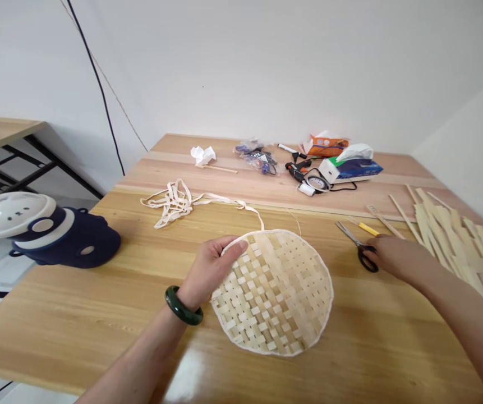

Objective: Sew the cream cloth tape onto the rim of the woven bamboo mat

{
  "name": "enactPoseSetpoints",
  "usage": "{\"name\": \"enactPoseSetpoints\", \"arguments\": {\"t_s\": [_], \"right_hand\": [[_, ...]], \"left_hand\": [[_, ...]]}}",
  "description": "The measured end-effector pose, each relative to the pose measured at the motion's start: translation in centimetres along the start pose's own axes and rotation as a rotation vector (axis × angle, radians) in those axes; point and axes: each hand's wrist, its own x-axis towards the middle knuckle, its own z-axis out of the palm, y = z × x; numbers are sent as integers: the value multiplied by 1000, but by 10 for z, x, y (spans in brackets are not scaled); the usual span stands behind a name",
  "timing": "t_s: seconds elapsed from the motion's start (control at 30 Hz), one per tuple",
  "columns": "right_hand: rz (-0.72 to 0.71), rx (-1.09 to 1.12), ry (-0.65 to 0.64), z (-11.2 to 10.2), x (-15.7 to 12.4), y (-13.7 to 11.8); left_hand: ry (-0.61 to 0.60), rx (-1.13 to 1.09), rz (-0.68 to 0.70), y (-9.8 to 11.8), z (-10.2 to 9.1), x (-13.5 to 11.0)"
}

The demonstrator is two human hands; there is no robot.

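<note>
My left hand [208,268] grips the upper left rim of a round woven bamboo mat [272,294], thumb on top. White binding runs around the mat's edge, and from its top a white ribbon [222,198] trails to a loose tangle on the table. Off to the right, my right hand [396,258] is closed at the black handles of a pair of scissors [361,245]. The scissors' blades point away to the upper left, partly open. Just beyond that hand lies a yellow utility knife [367,228], partly covered by the fingers.
Bamboo strips [455,241] spread along the right side. Farther back are a glue gun [298,169], a tape roll [317,182], a tissue box [354,168], an orange pack [325,146] and a plastic bag [258,157]. A dark blue bear-shaped container [77,238] stands at the left.
</note>
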Motion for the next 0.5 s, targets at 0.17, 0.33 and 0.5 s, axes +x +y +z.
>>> {"name": "enactPoseSetpoints", "arguments": {"t_s": [0.17,0.33,0.5], "right_hand": [[-26,739,-254,-6,-6,-79],[-13,1262,-837,30,-13,-128],[165,1478,-845,64,-21,-127]], "left_hand": [[-28,56,44,3,1,3],[-16,161,110,3,-5,9],[205,457,278,-1,-19,4]]}}
